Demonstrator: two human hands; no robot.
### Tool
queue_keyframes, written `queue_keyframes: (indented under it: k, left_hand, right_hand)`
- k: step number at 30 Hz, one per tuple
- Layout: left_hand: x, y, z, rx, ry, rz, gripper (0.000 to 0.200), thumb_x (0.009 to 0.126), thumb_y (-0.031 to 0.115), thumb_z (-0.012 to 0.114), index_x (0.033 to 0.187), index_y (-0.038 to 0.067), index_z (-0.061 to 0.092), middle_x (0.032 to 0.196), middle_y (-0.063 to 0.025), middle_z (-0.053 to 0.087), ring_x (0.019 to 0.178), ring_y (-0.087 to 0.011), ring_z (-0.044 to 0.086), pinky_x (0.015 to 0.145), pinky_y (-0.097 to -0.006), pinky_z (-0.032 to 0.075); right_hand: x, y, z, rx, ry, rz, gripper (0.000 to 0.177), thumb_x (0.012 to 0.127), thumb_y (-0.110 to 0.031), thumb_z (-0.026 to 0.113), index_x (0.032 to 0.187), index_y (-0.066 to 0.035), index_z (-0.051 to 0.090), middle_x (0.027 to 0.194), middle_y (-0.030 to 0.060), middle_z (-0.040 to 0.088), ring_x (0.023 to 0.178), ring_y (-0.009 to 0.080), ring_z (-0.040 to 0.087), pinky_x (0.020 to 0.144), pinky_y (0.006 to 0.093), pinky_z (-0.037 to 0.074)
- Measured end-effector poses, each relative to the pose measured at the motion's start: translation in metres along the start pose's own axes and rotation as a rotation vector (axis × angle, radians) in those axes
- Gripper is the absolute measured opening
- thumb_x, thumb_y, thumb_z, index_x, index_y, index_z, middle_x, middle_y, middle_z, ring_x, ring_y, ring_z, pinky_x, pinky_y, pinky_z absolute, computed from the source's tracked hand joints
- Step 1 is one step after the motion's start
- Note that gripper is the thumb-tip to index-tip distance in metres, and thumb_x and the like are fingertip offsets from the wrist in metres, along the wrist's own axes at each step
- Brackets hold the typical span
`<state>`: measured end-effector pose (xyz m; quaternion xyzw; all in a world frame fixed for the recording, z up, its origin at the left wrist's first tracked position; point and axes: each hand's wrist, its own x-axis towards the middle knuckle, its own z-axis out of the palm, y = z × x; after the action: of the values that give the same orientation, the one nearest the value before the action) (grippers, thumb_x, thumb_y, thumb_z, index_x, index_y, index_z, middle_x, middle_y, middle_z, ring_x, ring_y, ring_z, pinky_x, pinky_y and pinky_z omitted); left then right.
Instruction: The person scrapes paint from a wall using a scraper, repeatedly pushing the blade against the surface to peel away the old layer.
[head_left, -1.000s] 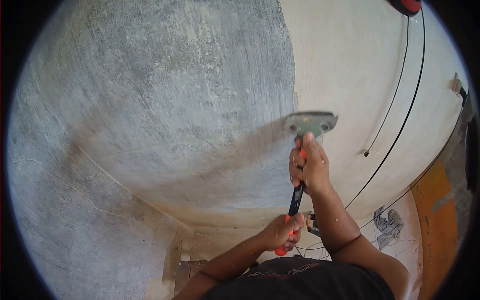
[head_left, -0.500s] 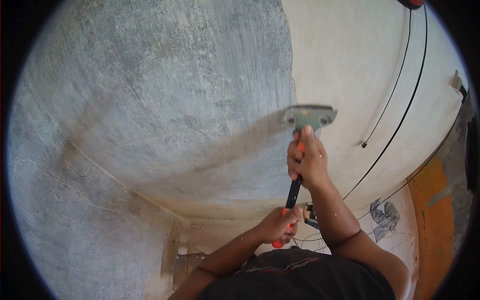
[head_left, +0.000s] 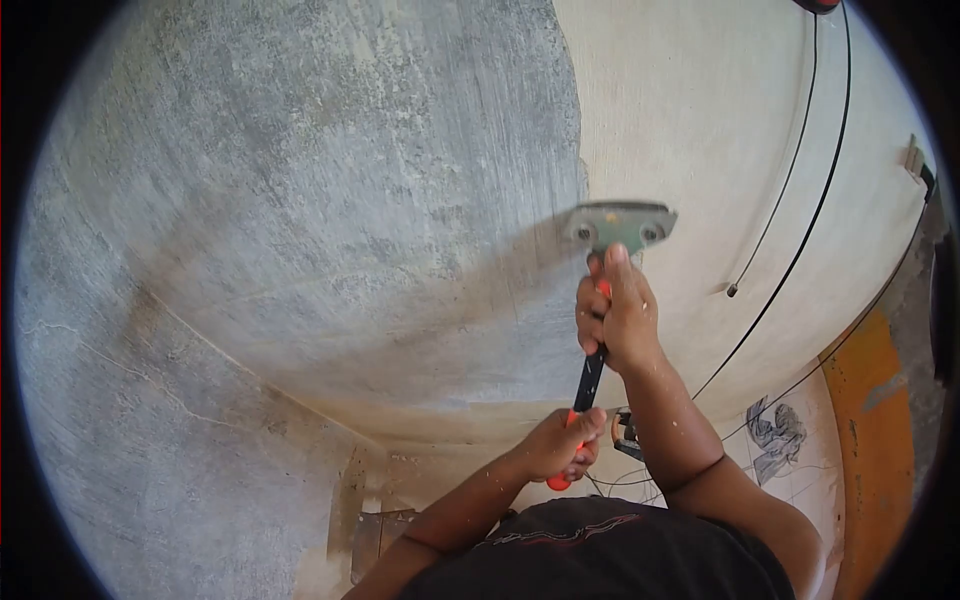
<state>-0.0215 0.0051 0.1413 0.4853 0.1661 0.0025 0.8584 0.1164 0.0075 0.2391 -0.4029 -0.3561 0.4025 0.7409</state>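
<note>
A long-handled wall scraper (head_left: pixel 620 222) with a wide green-grey head and a black and orange handle is held in both hands. Near the head, my right hand (head_left: pixel 622 305) wraps the handle with the thumb laid along it. Lower down, my left hand (head_left: pixel 562 445) is closed round the orange end. The blade lies over the border between the bare grey wall (head_left: pixel 400 200) and the cream-painted wall (head_left: pixel 690 130). A dark shadow of the tool stretches left across the grey part.
Black cables (head_left: pixel 826 180) hang down the painted wall on the right. An orange panel (head_left: pixel 870 440) stands at the lower right, with a crumpled printed bag (head_left: pixel 778 437) on the tiled floor beside it. A second grey wall (head_left: pixel 150 430) meets this one at the left corner.
The scraper head and my right hand have shifted slightly up in view. My left hand moved slightly up too, and both hands keep their grip.
</note>
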Motion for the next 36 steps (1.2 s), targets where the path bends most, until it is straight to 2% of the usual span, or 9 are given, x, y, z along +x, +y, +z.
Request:
queue_keyframes:
  k: [4,12,15,20,23,27,30,32,36]
  left_hand:
    - [0.002,-0.005,-0.002,0.035,0.073,-0.061,0.048,0.086,0.056,0.043,0.069,0.012,0.035,0.052,0.0001,0.036,0.039,-0.008,0.033,0.038,-0.0225,0.031]
    - [0.013,0.007,-0.001,0.076,0.092,0.047,0.049,0.084,0.058,0.045,0.07,0.012,0.036,0.051,0.0014,0.035,0.039,-0.0074,0.032,0.038,-0.0216,0.029]
    - [0.019,-0.024,-0.006,0.025,0.079,0.024,0.048,0.085,0.057,0.044,0.069,0.012,0.035,0.051,0.0019,0.035,0.039,-0.0072,0.032,0.038,-0.0218,0.03]
    - [0.034,-0.093,-0.031,0.075,0.217,-0.088,0.045,0.089,0.052,0.042,0.066,0.013,0.034,0.05,0.002,0.036,0.04,-0.0075,0.034,0.039,-0.0227,0.03]
    - [0.033,-0.082,-0.023,0.077,0.206,-0.093,0.046,0.089,0.052,0.042,0.065,0.013,0.034,0.05,0.0024,0.036,0.04,-0.0072,0.035,0.039,-0.0228,0.031]
    - [0.027,-0.038,-0.002,0.056,0.121,-0.085,0.046,0.088,0.052,0.042,0.066,0.013,0.035,0.051,0.0024,0.036,0.04,-0.0069,0.034,0.039,-0.0228,0.031]
    - [0.033,-0.045,-0.004,0.078,0.144,-0.054,0.047,0.088,0.053,0.043,0.066,0.012,0.035,0.051,0.0023,0.035,0.041,-0.007,0.034,0.04,-0.0226,0.03]
    - [0.036,-0.061,-0.004,0.063,0.173,-0.074,0.046,0.088,0.053,0.043,0.067,0.012,0.035,0.051,0.0022,0.035,0.041,-0.0071,0.034,0.04,-0.0227,0.03]
    - [0.033,-0.073,-0.004,0.048,0.211,-0.152,0.046,0.088,0.052,0.042,0.067,0.012,0.036,0.051,0.002,0.036,0.042,-0.0071,0.034,0.04,-0.023,0.03]
  right_hand:
    - [-0.003,0.008,-0.007,0.019,0.049,0.092,0.044,0.09,-0.052,0.037,0.086,-0.008,0.04,0.053,-0.0024,0.032,0.035,0.007,0.032,0.031,0.0238,0.034]
    - [0.007,-0.006,-0.007,-0.004,-0.019,0.004,0.048,0.089,-0.054,0.036,0.088,-0.006,0.039,0.053,-0.0022,0.032,0.036,0.0071,0.033,0.033,0.0244,0.036]
    - [-0.003,0.021,-0.025,-0.012,-0.031,0.068,0.048,0.089,-0.054,0.035,0.087,-0.006,0.039,0.053,-0.0021,0.032,0.036,0.0076,0.033,0.034,0.0252,0.037]
    - [-0.025,0.085,-0.06,0.008,0.016,0.225,0.047,0.089,-0.056,0.035,0.087,-0.009,0.038,0.054,-0.0024,0.031,0.036,0.0077,0.03,0.033,0.0237,0.033]
    - [-0.025,0.077,-0.058,-0.012,0.062,0.284,0.047,0.089,-0.056,0.034,0.087,-0.009,0.038,0.054,-0.0023,0.032,0.036,0.0077,0.03,0.034,0.0244,0.034]
    - [-0.01,0.034,-0.048,0.012,0.002,0.157,0.047,0.09,-0.053,0.033,0.085,-0.006,0.039,0.052,-0.0019,0.032,0.035,0.008,0.034,0.034,0.0256,0.038]
    - [-0.009,0.035,-0.05,0.005,-0.015,0.118,0.047,0.09,-0.052,0.033,0.084,-0.006,0.039,0.051,-0.0015,0.032,0.035,0.0077,0.035,0.032,0.0248,0.038]
    - [-0.014,0.051,-0.056,-0.008,0.023,0.13,0.048,0.089,-0.056,0.033,0.086,-0.009,0.039,0.052,-0.0026,0.031,0.034,0.0067,0.031,0.031,0.0233,0.034]
    - [-0.024,0.063,-0.062,-0.025,0.066,0.237,0.048,0.089,-0.056,0.033,0.087,-0.008,0.039,0.053,-0.0019,0.032,0.035,0.0073,0.032,0.031,0.0238,0.034]
